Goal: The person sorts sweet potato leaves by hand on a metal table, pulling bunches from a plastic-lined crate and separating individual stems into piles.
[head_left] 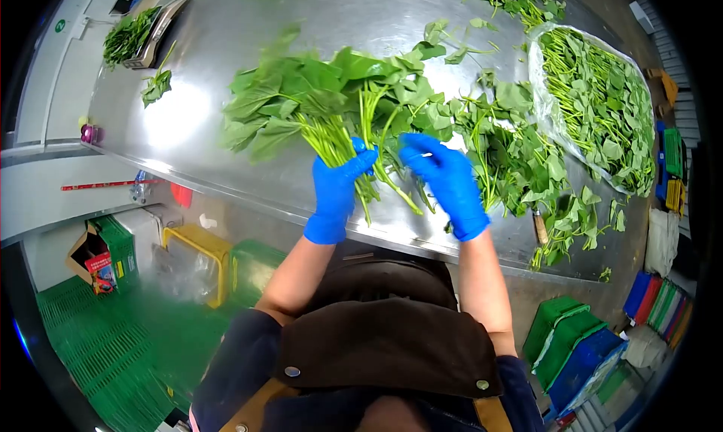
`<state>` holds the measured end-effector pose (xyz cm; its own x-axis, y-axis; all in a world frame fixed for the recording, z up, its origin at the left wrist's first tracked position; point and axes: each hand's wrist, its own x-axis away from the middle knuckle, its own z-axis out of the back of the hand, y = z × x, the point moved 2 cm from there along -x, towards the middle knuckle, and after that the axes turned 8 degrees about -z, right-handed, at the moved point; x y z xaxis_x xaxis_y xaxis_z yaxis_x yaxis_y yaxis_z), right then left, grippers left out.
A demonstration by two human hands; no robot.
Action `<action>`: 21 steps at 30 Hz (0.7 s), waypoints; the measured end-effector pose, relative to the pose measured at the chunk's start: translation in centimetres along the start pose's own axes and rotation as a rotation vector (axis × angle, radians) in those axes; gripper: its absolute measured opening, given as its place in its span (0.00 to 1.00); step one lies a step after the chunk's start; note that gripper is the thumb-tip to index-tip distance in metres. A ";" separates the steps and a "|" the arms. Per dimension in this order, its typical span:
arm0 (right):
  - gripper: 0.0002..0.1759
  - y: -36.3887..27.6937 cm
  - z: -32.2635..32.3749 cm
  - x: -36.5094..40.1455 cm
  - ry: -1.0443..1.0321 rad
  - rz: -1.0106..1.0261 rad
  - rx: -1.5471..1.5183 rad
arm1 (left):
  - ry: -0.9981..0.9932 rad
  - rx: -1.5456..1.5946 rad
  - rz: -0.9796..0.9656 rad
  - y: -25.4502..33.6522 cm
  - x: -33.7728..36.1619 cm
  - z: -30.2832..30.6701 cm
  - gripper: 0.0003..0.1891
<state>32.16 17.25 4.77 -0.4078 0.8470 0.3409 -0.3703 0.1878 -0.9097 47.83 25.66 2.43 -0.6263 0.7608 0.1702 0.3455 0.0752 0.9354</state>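
My left hand (340, 187), in a blue glove, is closed around the stems of a bunch of leafy greens (320, 134). The broad leaves fan out to the upper left, and cut stem ends poke out below the fist. Some stems (388, 177) lean at the right side of the bunch. My right hand (444, 177), also blue-gloved, is just right of these, its fingers bent and apart with nothing visible in them. Beside it a loose pile of the same greens (520, 157) spreads over the metal table (248, 180).
Packed greens lie in a clear plastic bag (538, 78) at the right. A wooden handle (540, 227) rests near the front edge. At the far left stands a box (158, 36) of greens. Green crates (98, 341) and a yellow stool (197, 240) are below the table.
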 end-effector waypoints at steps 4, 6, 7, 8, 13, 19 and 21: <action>0.11 -0.8 -3.0 0.9 0.129 0.288 0.091 | 0.029 -0.032 -0.031 -0.1 0.1 -0.1 0.10; 0.08 -0.7 -3.1 1.5 0.139 0.339 0.008 | 0.088 0.050 0.007 0.0 -0.4 0.4 0.10; 0.07 -0.5 -2.8 1.7 0.098 0.306 -0.168 | 0.134 0.109 0.030 -0.4 -1.0 0.8 0.10; 0.06 -0.4 -2.4 1.8 0.056 0.272 -0.342 | 0.180 0.170 0.054 -0.9 -1.6 1.3 0.10; 0.19 0.6 0.4 -1.4 -0.041 -0.275 -0.686 | 0.055 0.071 0.053 -0.7 -1.2 0.5 0.11; 0.15 2.9 -4.6 0.3 0.103 0.179 -0.336 | -0.046 -0.098 0.063 -0.6 0.0 0.2 0.11; 0.15 2.4 -5.2 1.2 0.080 0.239 -0.310 | -0.038 -0.056 0.087 -0.8 0.1 1.2 0.13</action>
<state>35.16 21.29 1.73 -0.3808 0.9190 0.1024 0.0015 0.1114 -0.9938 48.31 26.40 1.30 -0.5683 0.7869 0.2404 0.3574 -0.0271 0.9336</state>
